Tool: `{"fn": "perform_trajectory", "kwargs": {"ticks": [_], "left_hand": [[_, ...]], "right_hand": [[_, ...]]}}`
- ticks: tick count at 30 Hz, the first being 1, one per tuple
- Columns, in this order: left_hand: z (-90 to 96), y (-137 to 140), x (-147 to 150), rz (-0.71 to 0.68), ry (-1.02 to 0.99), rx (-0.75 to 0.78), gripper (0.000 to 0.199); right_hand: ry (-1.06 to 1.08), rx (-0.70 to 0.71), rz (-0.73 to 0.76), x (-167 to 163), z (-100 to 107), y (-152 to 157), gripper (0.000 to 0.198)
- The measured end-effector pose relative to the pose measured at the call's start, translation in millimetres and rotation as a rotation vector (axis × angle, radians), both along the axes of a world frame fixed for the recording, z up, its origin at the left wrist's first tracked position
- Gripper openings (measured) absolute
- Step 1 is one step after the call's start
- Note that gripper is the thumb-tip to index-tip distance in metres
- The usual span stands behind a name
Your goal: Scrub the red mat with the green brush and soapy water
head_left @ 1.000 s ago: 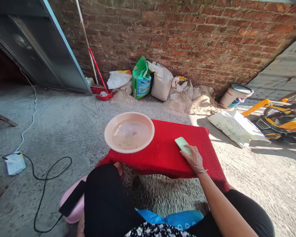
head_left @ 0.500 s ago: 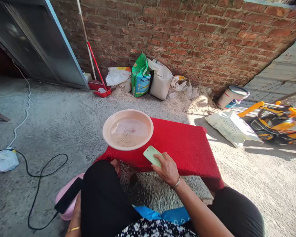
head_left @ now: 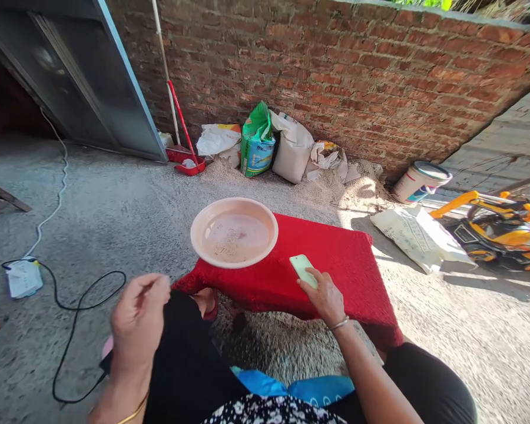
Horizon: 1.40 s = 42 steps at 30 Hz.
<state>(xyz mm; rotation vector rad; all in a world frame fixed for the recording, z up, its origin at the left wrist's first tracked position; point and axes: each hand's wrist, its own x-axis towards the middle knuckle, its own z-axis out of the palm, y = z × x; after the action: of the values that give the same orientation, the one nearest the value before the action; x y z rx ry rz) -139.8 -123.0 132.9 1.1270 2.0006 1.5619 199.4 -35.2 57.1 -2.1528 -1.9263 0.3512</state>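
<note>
A light green phone (head_left: 302, 268) is in my right hand (head_left: 325, 297), gripped by its near end with thumb and fingers. It is low over the red cloth (head_left: 335, 253) that covers a bench; whether it touches the cloth I cannot tell. Left of it, a pale pink basin (head_left: 198, 250) of water stands on the cloth, with dark specks in it. My left hand (head_left: 136, 318) is raised above my left knee, slightly blurred. Its fingers curl in toward the thumb, and nothing shows in them.
A black cable (head_left: 77, 309) and a white power strip (head_left: 24, 277) lie on the concrete floor at left. Along the brick wall stand a red dustpan (head_left: 189, 168), a green bag (head_left: 257, 144), a white sack (head_left: 291, 153) and a bucket (head_left: 419, 182). A yellow toy excavator (head_left: 503, 227) is at right.
My left hand has risen from beside the pink object at lower left to above my knee. My right hand has shifted right with the phone, away from the basin.
</note>
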Motion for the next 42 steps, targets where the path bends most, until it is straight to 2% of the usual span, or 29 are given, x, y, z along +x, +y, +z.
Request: {"fn": "perform_trajectory", "kwargs": {"ticks": [1, 3, 5, 7, 9, 11, 13, 15, 18, 21, 24, 26, 29, 33, 39, 42], "left_hand": [[6.5, 13.7, 24.8, -0.135, 0.038, 0.07, 0.026], [5.7, 39.2, 74.5, -0.402, 0.177, 0.131, 0.022], [-11.4, 59.6, 114.6, -0.613, 0.388, 0.151, 0.024], [-37.4, 72.4, 137.6, -0.746, 0.653, 0.102, 0.028], [-63.0, 77.6, 143.4, -0.81, 0.818, -0.029, 0.027], [-80.6, 78.2, 137.8, -0.867, 0.864, -0.214, 0.023], [-87.2, 78.3, 128.5, -0.931, 0.853, -0.375, 0.019], [-84.3, 80.5, 121.1, -0.98, 0.834, -0.463, 0.019], [-71.0, 87.4, 116.3, -1.027, 0.776, -0.503, 0.021], [-57.9, 93.5, 113.0, -1.06, 0.69, -0.565, 0.023], [-51.4, 96.6, 106.5, -1.016, 0.637, -0.626, 0.026], [-51.0, 97.8, 101.6, -0.969, 0.618, -0.646, 0.028], [-53.5, 99.7, 96.9, -0.935, 0.596, -0.665, 0.03], [-56.6, 102.2, 97.5, -0.907, 0.597, -0.675, 0.032], [-64.5, 105.2, 102.7, -0.883, 0.598, -0.652, 0.028], [-69.1, 107.8, 103.0, -0.838, 0.599, -0.599, 0.026]], "right_hand": [[0.007, -0.007, 0.026, -18.9, -0.2, 6.8, 0.046], [-0.01, -0.028, 0.071, -50.7, -0.9, 18.5, 0.048], [-0.06, -0.048, 0.124, -65.0, -2.9, 23.5, 0.05], [-0.122, -0.06, 0.148, -57.5, -6.5, 21.6, 0.051], [-0.163, -0.055, 0.099, -33.0, -9.8, 16.9, 0.053], [-0.145, -0.043, 0.0, -3.7, -10.2, 14.8, 0.056], [-0.057, -0.036, -0.083, 17.2, -7.2, 18.3, 0.057], [0.069, -0.016, -0.132, 21.5, -2.7, 27.2, 0.057], [0.254, 0.036, -0.155, -2.5, 0.9, 45.4, 0.054], [0.412, 0.046, -0.099, -42.4, -5.0, 60.8, 0.055], [0.54, -0.047, 0.0, -73.1, -18.8, 68.7, 0.051], [0.613, -0.111, -0.009, -82.7, -27.6, 71.9, 0.044], [0.691, -0.146, -0.079, -84.9, -34.3, 78.2, 0.036], [0.785, -0.159, -0.123, -76.7, -32.7, 84.5, 0.029], [0.807, -0.082, -0.212, -42.3, -23.7, 73.4, 0.029], [0.858, -0.079, -0.209, -41.4, -18.5, 68.7, 0.031]]}}
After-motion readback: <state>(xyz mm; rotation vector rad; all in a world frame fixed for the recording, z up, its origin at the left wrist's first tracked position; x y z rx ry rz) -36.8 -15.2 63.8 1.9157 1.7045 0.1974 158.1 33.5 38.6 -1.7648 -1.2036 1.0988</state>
